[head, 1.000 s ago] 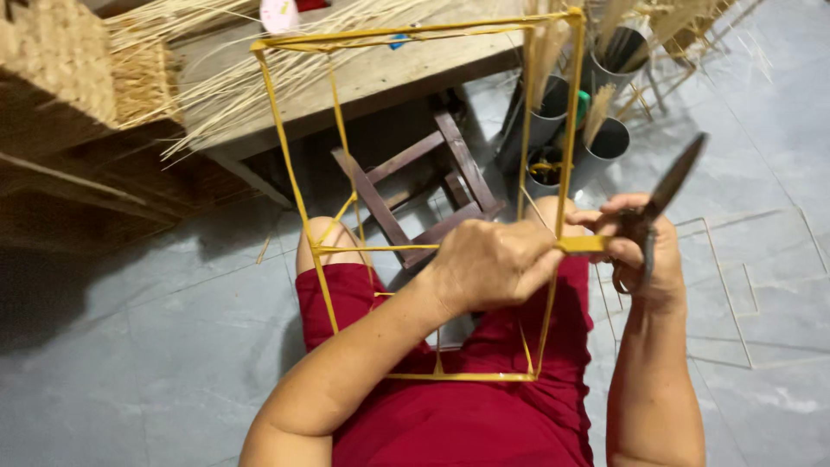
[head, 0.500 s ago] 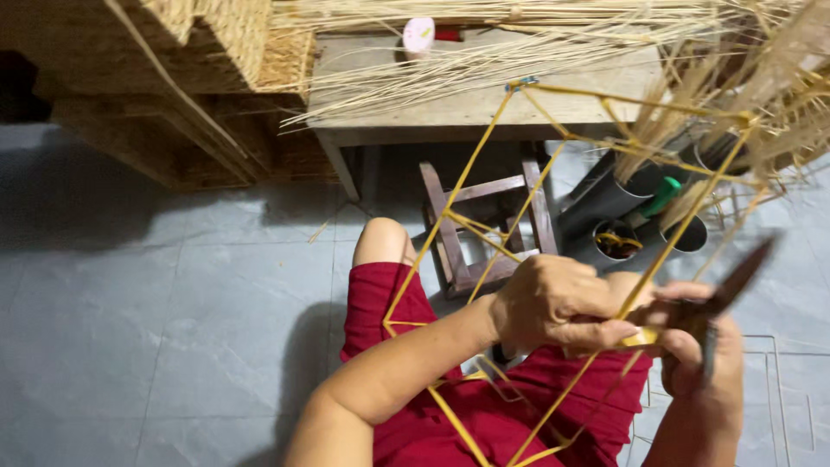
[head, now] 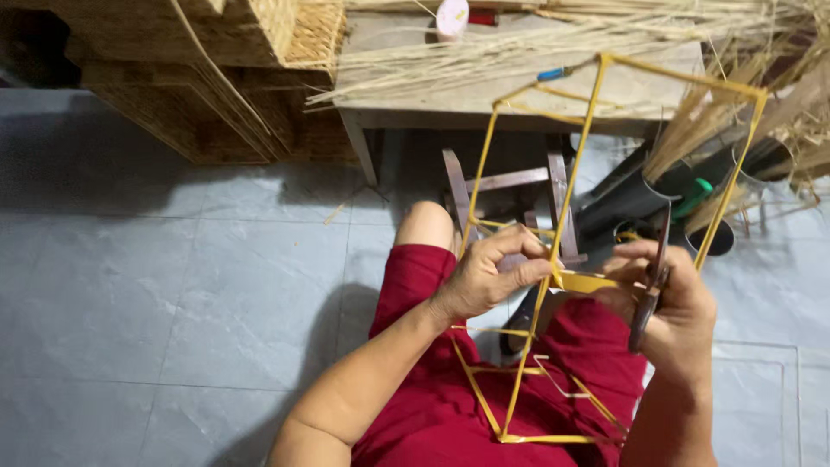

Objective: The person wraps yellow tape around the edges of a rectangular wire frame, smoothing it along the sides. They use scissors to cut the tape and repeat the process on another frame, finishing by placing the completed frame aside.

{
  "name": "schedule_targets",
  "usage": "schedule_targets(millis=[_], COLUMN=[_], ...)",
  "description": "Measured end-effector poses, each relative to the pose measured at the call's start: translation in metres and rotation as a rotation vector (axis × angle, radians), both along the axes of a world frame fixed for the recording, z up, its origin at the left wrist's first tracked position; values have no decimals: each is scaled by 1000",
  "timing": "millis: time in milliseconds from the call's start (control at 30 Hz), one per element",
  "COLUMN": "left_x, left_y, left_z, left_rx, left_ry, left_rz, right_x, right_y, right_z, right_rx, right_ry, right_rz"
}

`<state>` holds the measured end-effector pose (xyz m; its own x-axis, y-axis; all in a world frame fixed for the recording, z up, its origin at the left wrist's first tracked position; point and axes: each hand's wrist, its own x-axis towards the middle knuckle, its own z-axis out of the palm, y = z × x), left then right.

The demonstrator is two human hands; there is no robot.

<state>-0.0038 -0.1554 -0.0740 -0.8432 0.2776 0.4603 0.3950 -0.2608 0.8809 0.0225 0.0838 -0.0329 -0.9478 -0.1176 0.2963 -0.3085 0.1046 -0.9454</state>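
A box-shaped frame of thin yellow rods [head: 595, 104] stands tilted over my lap, which is covered in red cloth. My left hand [head: 491, 277] pinches one upright rod of the frame where a flat yellow strip [head: 588, 282] is wound round it. My right hand [head: 674, 303] grips the other end of that strip together with a dark knife [head: 650, 294], whose blade points up and whose handle points down.
A small wooden stool [head: 510, 195] stands ahead of my knee. Behind it a low table [head: 519, 108] carries loose straw-coloured strips and a pink spool [head: 451, 17]. Dark tubes [head: 640, 195] holding strips stand at right. Woven panels [head: 190, 78] are stacked at left on grey tiles.
The frame has tipped and turned in my hands, its top swinging right then back toward centre. My hands stayed on the same rod and strip. The camera view shifted left.
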Motion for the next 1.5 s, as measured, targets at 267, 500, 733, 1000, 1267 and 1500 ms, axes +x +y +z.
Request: schedule_targets(millis=[267, 500, 733, 1000, 1267, 1500], left_x=[-23, -28, -16, -11, -9, -18], left_y=[34, 14, -34, -53, -60, -40], left_z=[-42, -64, -56, -45, -59, -65], left_rx=[576, 286, 274, 200, 228, 75], left_ry=[-152, -336, -444, -406, -522, -477], left_rz=[-193, -141, -127, -268, -146, -61], right_x=[-1, -29, -28, -10, -20, -2], right_y=[-3, -10, -34, -1, 108, 137], right_z=[-8, -23, -4, 34, 23, 3], right_rx=[232, 187, 223, 33, 244, 279], right_ry=[307, 134, 65, -125, -125, 20], right_rz=[-82, 17, 144, 289, 118, -144])
